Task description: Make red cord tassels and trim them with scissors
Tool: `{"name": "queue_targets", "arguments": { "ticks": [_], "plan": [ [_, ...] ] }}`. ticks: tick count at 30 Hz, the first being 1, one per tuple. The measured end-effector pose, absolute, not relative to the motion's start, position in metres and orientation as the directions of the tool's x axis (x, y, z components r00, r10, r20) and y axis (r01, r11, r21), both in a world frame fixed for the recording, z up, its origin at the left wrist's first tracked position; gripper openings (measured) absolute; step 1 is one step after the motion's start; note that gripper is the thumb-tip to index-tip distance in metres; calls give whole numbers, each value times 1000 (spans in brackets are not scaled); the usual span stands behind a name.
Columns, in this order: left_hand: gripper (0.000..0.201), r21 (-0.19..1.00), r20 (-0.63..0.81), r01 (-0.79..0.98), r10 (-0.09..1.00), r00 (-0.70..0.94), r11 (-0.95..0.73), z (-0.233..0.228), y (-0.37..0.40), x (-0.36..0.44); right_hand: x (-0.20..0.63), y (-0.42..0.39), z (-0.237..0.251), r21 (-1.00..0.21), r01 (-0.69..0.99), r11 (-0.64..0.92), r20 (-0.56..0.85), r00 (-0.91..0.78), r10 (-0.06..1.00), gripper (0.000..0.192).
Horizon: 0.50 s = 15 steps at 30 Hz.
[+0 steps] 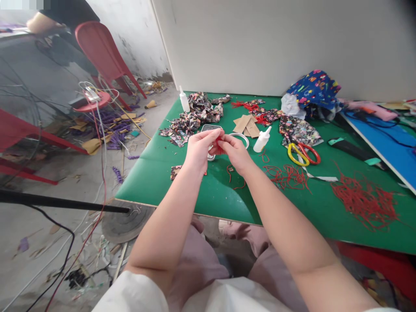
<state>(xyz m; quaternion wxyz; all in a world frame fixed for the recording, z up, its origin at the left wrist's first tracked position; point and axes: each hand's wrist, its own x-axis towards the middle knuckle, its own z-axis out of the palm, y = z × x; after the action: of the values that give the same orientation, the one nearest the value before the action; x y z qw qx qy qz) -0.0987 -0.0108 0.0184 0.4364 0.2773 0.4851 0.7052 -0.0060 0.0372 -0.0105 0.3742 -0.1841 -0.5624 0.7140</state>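
Observation:
My left hand (pixel 199 149) and my right hand (pixel 235 151) meet above the green table (pixel 156 173), fingertips pinched together on a small red piece of cord (pixel 219 142). Just behind them lie a white ring (pixel 242 138) and a dark phone-like device (pixel 210 128). A white glue bottle (pixel 262 139) stands right of my right hand. Loose red cord bits (pixel 235 173) lie under my wrists.
Floral fabric scraps (pixel 195 115), cardboard pieces (pixel 246 125), scissors with yellow and red handles (pixel 303 154) and red cord piles (pixel 365 201) cover the table. A second bottle (pixel 184 99) stands at the back. Red chairs (pixel 104 54) and cables (pixel 97 130) are at left.

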Motion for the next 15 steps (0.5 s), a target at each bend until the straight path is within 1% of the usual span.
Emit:
{"name": "queue_targets", "arguments": {
  "ticks": [3, 5, 7, 9, 12, 15],
  "plan": [
    [14, 928, -32, -339, 873, -486, -155, 19, -11, -101, -6, 36, -9, -950, -293, -110, 126, -680, 723, 8],
    [11, 932, -1, -313, 861, -509, -184, 19, -12, -104, -5, 36, -9, -970, -223, -95, 90, -695, 714, 9],
    [8, 934, 27, -287, 846, -533, -211, 20, -13, -106, -3, 39, -10, -990, -133, -43, 61, -689, 722, 9],
    [7, 937, 41, -270, 836, -548, -223, 21, -14, -108, -1, 42, -11, -995, -92, 33, 86, -661, 745, 15],
    [8, 940, 70, -244, 835, -545, -238, 22, -15, -108, 1, 45, -11, -983, -155, 99, 175, -625, 761, 24],
    [10, 946, 106, -209, 848, -519, -246, 21, -15, -104, 2, 43, -9, -976, -194, 101, 199, -599, 776, 22]
  ]
}}
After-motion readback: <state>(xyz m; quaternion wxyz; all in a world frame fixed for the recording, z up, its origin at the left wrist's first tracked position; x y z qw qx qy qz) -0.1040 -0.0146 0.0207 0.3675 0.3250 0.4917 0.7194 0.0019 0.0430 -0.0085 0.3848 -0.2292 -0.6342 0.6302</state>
